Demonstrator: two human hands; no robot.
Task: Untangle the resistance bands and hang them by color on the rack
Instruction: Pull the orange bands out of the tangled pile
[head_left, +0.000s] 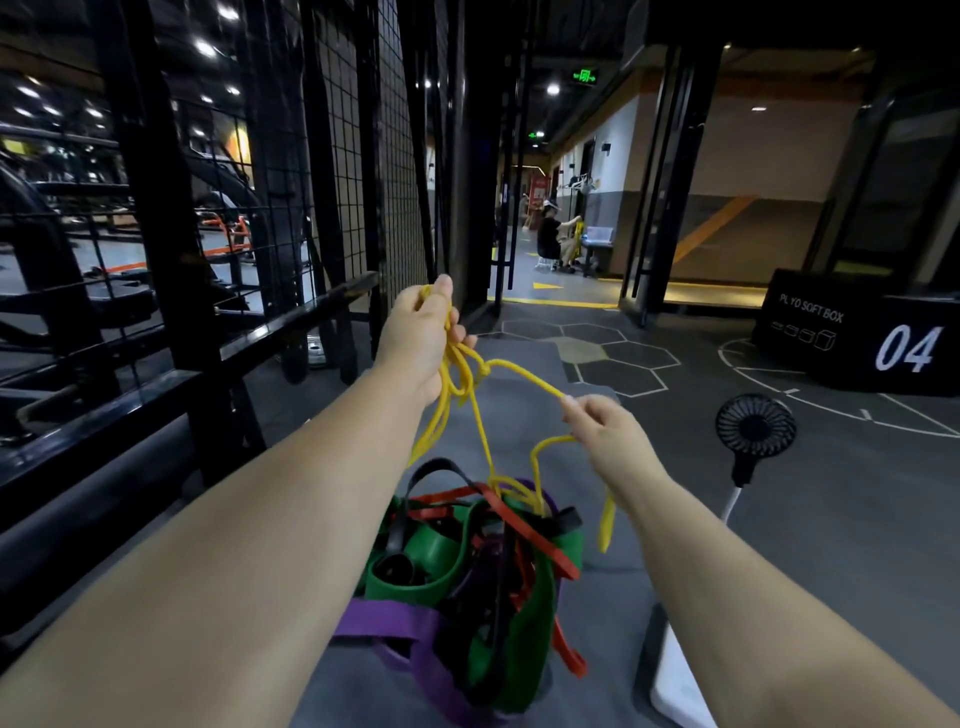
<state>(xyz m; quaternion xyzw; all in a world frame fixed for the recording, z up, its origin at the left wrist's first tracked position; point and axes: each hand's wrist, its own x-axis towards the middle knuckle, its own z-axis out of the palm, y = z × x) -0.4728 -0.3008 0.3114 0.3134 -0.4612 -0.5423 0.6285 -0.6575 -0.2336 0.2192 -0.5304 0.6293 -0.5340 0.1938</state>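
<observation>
A thin yellow band (524, 375) is knotted into loops and stretched between my two hands. My left hand (423, 340) grips a bunch of its loops, raised at centre. My right hand (605, 434) pinches a strand lower and to the right. More yellow loops trail down into a tangled pile of bands (483, 577) on the floor below: wide green ones, purple ones, red ones and black ones, all wound through each other. A black metal rack (171, 218) with mesh panels stands along the left.
A small black fan (755, 427) on a white pole stands at the right. A black plyo soft box (857, 338) marked 04 sits at the far right. A person sits far down the corridor (553, 239). Grey gym floor with painted lines lies ahead.
</observation>
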